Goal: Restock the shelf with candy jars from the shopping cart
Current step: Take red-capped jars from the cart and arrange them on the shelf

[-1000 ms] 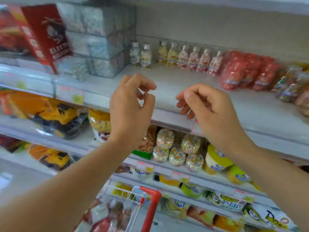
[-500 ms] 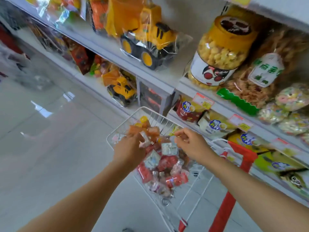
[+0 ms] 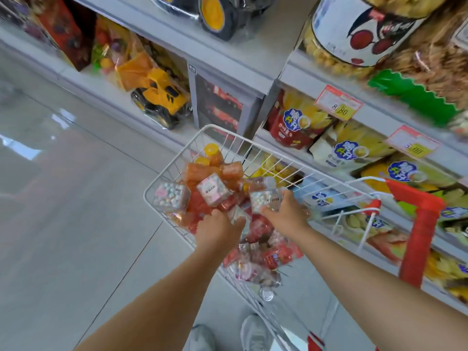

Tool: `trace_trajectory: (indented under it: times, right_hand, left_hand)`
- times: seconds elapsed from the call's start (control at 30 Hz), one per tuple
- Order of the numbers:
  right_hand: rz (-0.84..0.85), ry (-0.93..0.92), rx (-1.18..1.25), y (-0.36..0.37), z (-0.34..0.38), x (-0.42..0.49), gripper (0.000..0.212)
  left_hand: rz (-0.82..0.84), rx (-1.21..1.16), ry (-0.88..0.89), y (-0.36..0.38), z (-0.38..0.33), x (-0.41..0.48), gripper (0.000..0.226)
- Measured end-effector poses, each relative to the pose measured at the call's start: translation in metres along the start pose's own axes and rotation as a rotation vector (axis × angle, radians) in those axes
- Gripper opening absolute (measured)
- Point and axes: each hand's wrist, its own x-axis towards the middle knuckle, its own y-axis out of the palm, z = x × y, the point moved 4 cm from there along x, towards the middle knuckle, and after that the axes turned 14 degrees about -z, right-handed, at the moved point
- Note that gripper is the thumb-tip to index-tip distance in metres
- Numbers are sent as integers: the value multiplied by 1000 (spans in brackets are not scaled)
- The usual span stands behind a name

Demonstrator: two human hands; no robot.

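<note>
Both hands have dropped from the upper shelf into the white wire shopping cart: the right hand curls its grip round a clear plastic jar of pastel candies atop the pile, the left hand digs among the other jars (its grip hidden), likely starting another restocking trip.

The shopping cart is white wire with a red handle. Its candy jars are clear, showing pink, white and pastel dots; others are orange or red. The toy truck is yellow and black, and the floor is pale grey.
</note>
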Motion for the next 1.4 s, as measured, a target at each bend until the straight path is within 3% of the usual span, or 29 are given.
trace_trajectory:
  times: [0.37,0.5,0.77,0.9,1.07,1.2,1.3,1.4]
  right_hand:
    - [-28,-71,152,-9,-14,9,60]
    - [22,-106,333,-42,-2,2,48]
    - [78,-176,689,-133,61,-24,42]
    - [23,-266,783,-176,102,-40,50]
    - [-98,-343,866,-211,150,-64,39]
    - [-211,-350,966,-229,177,-81,30]
    - [-259,-355,1031,-242,193,-98,27]
    - [-363,-363,1030,-259,205,-110,29]
  left_hand:
    - [87,25,-147,10,-11,4,44]
    - [6,-252,-177,-24,-25,-11,65]
    - [-147,-903,-86,-150,-72,-43,51]
    - [-145,-1042,25,-209,-95,-60,54]
    - [-96,-1264,41,-264,-116,-70,57]
    - [-130,-1215,157,-301,-127,-69,42]
    - [-58,-1156,209,-321,-135,-71,33]
    - [53,-1073,229,-338,-145,-73,45]
